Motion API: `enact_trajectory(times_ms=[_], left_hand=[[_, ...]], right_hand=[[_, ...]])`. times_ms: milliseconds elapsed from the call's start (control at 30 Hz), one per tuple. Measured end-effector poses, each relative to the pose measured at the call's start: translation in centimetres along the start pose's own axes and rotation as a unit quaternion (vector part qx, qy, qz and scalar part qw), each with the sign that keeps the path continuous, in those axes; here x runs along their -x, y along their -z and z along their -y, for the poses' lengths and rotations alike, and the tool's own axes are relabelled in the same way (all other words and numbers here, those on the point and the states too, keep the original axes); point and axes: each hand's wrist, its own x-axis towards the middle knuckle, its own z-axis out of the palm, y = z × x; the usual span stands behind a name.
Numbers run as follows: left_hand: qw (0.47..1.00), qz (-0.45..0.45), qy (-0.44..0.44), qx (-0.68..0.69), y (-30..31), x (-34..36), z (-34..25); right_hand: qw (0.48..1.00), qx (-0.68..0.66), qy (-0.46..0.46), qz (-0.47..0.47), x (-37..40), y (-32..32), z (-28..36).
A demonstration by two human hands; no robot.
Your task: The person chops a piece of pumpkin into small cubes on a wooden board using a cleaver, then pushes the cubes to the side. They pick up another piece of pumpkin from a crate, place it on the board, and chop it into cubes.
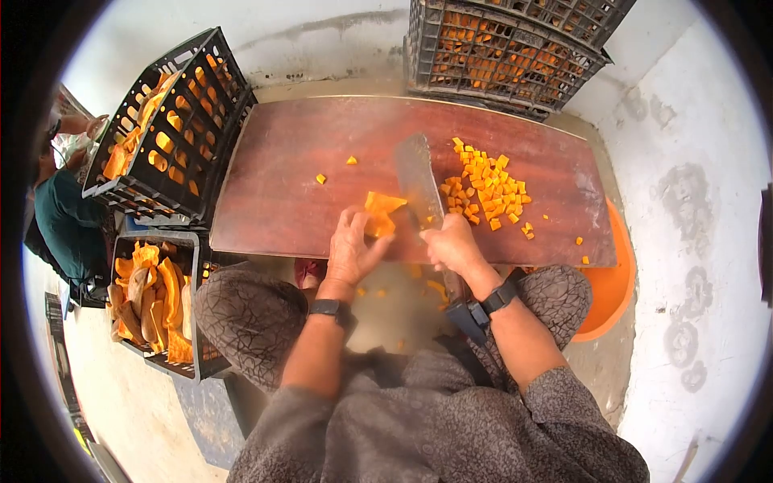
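In the head view, my right hand point(455, 244) is wrapped round the handle of a cleaver point(417, 173), its broad blade tilted above the board. Just left of the blade, my left hand point(353, 251) grips a flat orange pumpkin piece point(382, 209) at the board's near edge, fingertips on its left side. To the right of the blade lies a pile of pumpkin cubes point(493, 187). A couple of loose cubes point(352, 160) rest on the left half of the dark red board point(282, 173). The cleaver handle is mostly hidden by my fingers.
Black crates of pumpkin pieces stand left: one upper crate point(211, 121), one lower crate point(197, 306). Stacked crates point(515, 60) rise behind the board. An orange tub point(616, 282) sits under its right end, near a white wall point(684, 241). Another person's arm point(74, 125) shows far left.
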Motion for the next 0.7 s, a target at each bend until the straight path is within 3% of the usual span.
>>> enact_trajectory(times_ms=[233,300,400,700], left_hand=[[0.999,-0.034,-0.033,0.014,0.0,-0.1,1.1],[0.999,-0.031,-0.036,0.004,0.1,-0.1,1.1],[0.999,-0.019,-0.028,-0.001,0.2,0.0,1.0],[0.998,-0.022,-0.06,-0.005,-0.2,0.0,1.5]], right_hand=[[1.0,-0.011,0.01,0.003,-0.1,-0.2,-0.9],[0.952,0.246,0.155,-0.095,0.1,-0.2,-0.8],[0.917,0.341,0.172,-0.118,2.0,0.3,1.1],[0.911,0.369,0.161,-0.09,3.6,0.1,2.5]])
